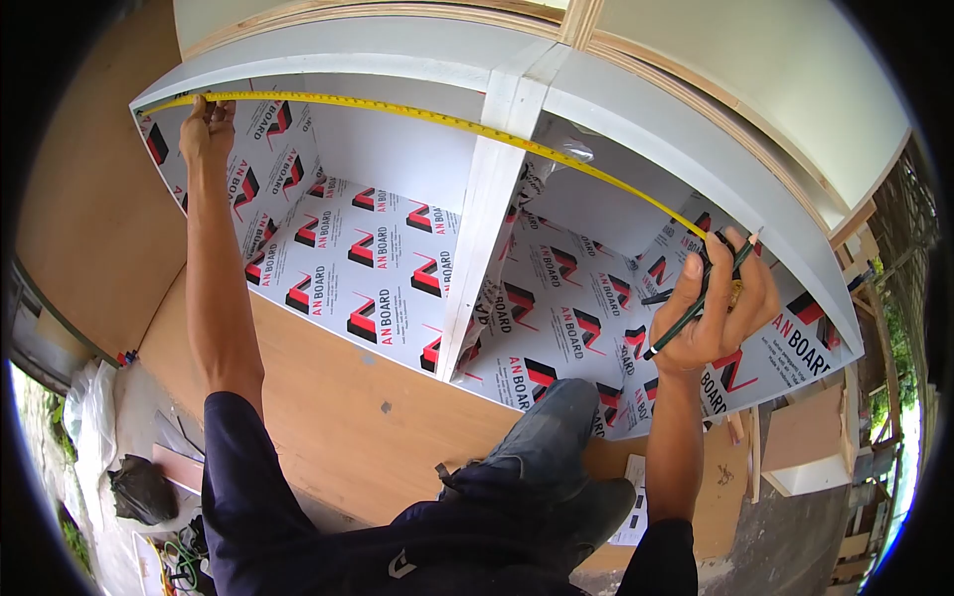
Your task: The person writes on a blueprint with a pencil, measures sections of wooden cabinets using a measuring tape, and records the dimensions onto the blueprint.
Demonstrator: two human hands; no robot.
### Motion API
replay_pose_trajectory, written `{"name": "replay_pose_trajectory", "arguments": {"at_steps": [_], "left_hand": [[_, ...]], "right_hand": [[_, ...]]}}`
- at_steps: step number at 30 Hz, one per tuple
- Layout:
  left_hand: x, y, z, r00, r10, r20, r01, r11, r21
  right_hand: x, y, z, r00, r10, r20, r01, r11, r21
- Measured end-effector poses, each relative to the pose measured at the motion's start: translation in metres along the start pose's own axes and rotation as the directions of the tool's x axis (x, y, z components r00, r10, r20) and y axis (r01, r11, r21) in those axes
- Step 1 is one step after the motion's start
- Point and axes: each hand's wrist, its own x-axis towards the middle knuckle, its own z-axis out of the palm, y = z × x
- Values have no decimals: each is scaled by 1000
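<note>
A yellow tape measure (393,105) stretches across the open front of a white cabinet carcass (492,164), passing over its upright divider. Near the blade's left end, my left hand (207,129) pinches it beside the cabinet's left side. At the blade's other end, my right hand (717,303) is closed on the tape, with a dark green pencil (691,323) slanting through the fingers. A bit of yellow shows between those fingers; most of whatever lies in that palm is hidden.
Printed boards (363,258) line both cabinet compartments. A brown wooden panel (328,382) lies beneath the cabinet, with my knee (556,427) close to its front. Pale panels with plywood edges (715,84) stand behind. A black bag (144,489) and cables (184,561) lie at lower left.
</note>
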Motion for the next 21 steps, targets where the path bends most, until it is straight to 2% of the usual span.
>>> {"name": "replay_pose_trajectory", "arguments": {"at_steps": [1, 3, 5, 7, 8, 9, 10, 12, 14, 15, 17, 19, 20, 21], "left_hand": [[9, 0, -5, 1000, -14, 24, 14, 1000, -17], [-9, 2, 3, 998, 42, -56, -43, 999, -17], [-23, 7, -18, 999, 50, 11, -50, 999, 0], [-105, 6, 19, 997, 66, 28, -67, 997, 36], [-112, 10, -11, 979, 45, 197, -50, 999, 21], [-153, 5, -4, 958, 51, 281, -64, 997, 36], [-212, -5, 23, 967, 70, 245, -102, 987, 121], [-297, -29, 43, 922, -20, 386, -37, 989, 140], [-380, -65, 53, 846, -141, 514, -25, 953, 303], [-425, -86, 57, 855, -239, 460, 35, 912, 408], [-513, -118, 65, 772, -419, 478, 145, 848, 510], [-575, -137, 55, 625, -560, 544, 184, 783, 594], [-600, -139, 60, 567, -646, 512, 250, 727, 640], [-615, -142, 59, 506, -681, 529, 199, 689, 697]], "right_hand": [[-1, 0, -1, 1000, 14, -20, -13, 999, 31], [-7, 0, -10, 1000, 9, 1, -9, 999, 53], [-24, 0, -20, 997, 74, 3, -74, 986, 148], [-43, 0, -38, 993, 111, 50, -118, 976, 182], [-54, -1, -49, 984, 151, 91, -168, 958, 232], [-72, -1, -59, 978, 164, 132, -193, 947, 257], [-85, -6, -72, 957, 208, 200, -259, 925, 277], [-116, -18, -98, 897, 288, 335, -395, 863, 316], [-140, -42, -122, 827, 389, 406, -532, 775, 340], [-150, -54, -132, 798, 421, 430, -573, 750, 330], [-169, -79, -151, 740, 480, 471, -652, 684, 327], [-181, -99, -168, 654, 544, 526, -740, 605, 294], [-187, -107, -174, 617, 597, 513, -774, 579, 257], [-192, -115, -179, 580, 644, 498, -805, 548, 229]]}}
